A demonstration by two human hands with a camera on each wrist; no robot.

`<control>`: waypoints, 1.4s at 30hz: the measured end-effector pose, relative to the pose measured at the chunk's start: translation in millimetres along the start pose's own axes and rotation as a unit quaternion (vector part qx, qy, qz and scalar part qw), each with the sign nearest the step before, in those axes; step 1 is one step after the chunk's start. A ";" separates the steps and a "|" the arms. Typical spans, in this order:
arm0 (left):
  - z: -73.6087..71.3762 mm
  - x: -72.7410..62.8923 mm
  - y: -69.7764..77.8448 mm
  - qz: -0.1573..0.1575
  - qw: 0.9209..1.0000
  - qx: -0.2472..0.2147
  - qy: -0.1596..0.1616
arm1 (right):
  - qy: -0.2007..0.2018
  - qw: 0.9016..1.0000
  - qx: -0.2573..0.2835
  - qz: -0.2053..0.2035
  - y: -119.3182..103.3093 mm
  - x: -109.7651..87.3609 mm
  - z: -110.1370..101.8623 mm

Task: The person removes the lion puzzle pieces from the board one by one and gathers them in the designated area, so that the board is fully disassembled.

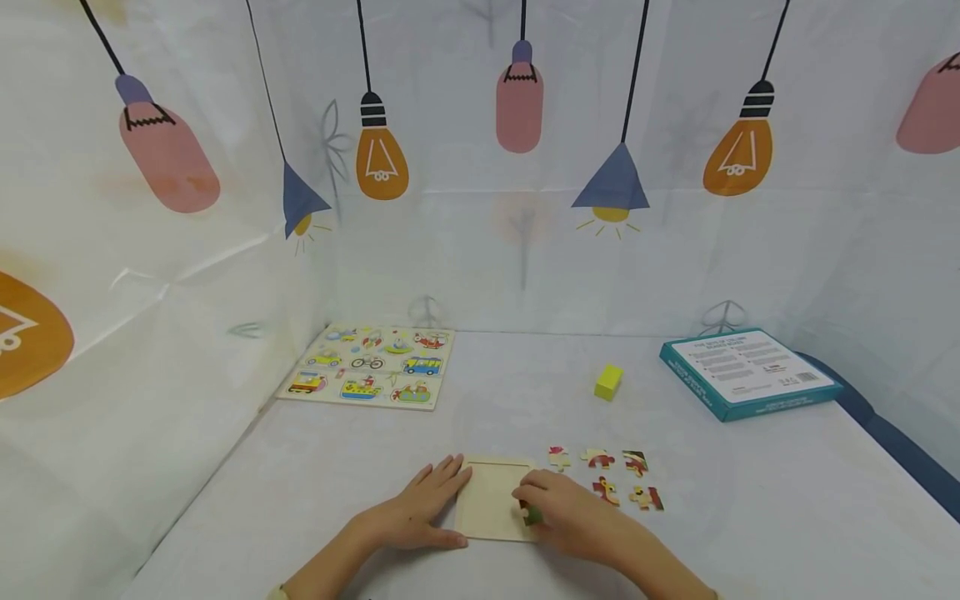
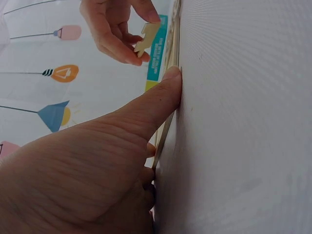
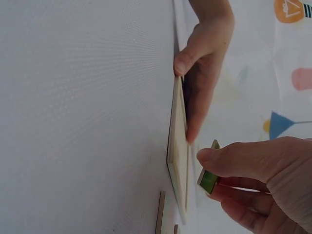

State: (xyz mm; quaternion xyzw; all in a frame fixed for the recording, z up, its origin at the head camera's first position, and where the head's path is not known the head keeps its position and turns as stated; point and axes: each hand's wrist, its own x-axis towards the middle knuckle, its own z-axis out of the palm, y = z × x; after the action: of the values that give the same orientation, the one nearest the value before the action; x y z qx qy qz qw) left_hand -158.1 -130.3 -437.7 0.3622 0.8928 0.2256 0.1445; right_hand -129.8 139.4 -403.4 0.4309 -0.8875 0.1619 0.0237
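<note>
A square wooden puzzle tray [image 1: 491,500] with a low raised rim lies on the table, no pieces showing inside it. My left hand [image 1: 420,508] rests along its left side, fingers straight, thumb at the near corner. Over the tray's right side, my right hand [image 1: 566,512] pinches a green jigsaw piece [image 3: 208,181] between thumb and fingers. In the left wrist view the piece's pale wooden back [image 2: 148,36] shows, held above the tray. Several loose jigsaw pieces [image 1: 598,458] lie in two rows just right of the tray, printed in red, green and cream.
A vehicle picture board [image 1: 367,367] lies at the back left. Behind the loose pieces stands a yellow block [image 1: 608,382]. A teal-edged box [image 1: 753,372] sits at the back right, with a dark blue strap [image 1: 892,425] beside it. Lamp-printed sheeting [image 1: 480,250] hangs behind the table.
</note>
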 end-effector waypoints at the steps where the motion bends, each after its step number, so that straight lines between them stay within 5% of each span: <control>1: 0.0 0.1 0.1 -0.001 1.000 0.001 0.000 | 0.001 1.000 0.002 0.003 0.3 -1.4 -0.4; 11: 1.0 0.6 -0.9 0.000 1.000 0.022 0.008 | 0.010 1.000 -0.001 0.026 7.8 -14.5 0.2; 18: 1.3 -0.2 -1.7 0.000 1.000 0.017 0.008 | 0.047 0.999 -0.016 0.006 14.6 -29.0 -1.4; 42: 1.1 0.2 -1.1 0.001 1.000 0.015 0.008 | 0.097 0.989 -0.033 0.108 32.5 -75.6 -22.9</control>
State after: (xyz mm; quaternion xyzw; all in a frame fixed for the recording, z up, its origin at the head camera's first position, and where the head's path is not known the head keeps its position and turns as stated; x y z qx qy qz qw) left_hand -158.4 -130.6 -439.2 0.3633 0.8970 0.2150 0.1312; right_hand -109.7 222.4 -404.1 0.3140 -0.9269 0.1754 0.1068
